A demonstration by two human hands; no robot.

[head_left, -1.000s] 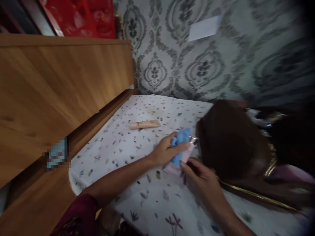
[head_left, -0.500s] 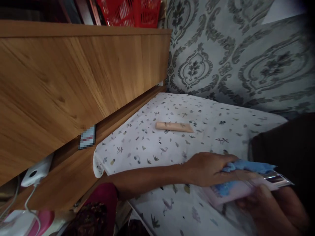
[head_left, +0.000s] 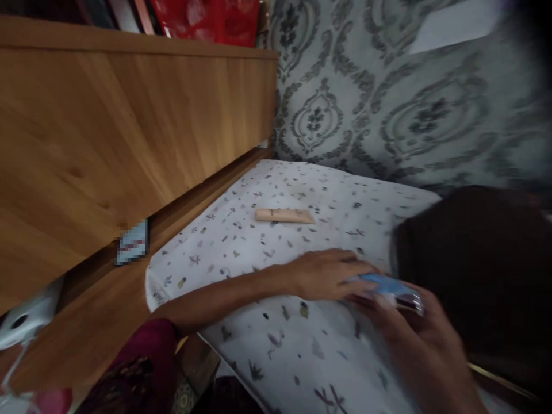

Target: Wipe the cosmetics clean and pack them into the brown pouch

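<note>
My left hand (head_left: 330, 276) is closed on a crumpled blue cloth (head_left: 383, 283) and presses it against a container with a shiny silver end (head_left: 411, 302). From the other side, my right hand (head_left: 420, 345) wraps around that same container. Most of its body is hidden by fingers and cloth, and motion blurs it. Farther back, a beige squeeze tube (head_left: 284, 215) lies flat on the white patterned cover (head_left: 241, 247), apart from both hands.
A wooden cabinet (head_left: 142, 126) fills the left, with a red basket (head_left: 207, 20) on top. On its low ledge are a pixelated small item (head_left: 133, 241) and a white device with a cable (head_left: 32, 316). A dark brown bag-like object (head_left: 466, 270) stands at right, before the patterned wall (head_left: 317, 115).
The view has shifted rightward. My hands have drawn closer together around the silver-ended container, and my right hand now covers more of it. The beige tube still lies on the cover.
</note>
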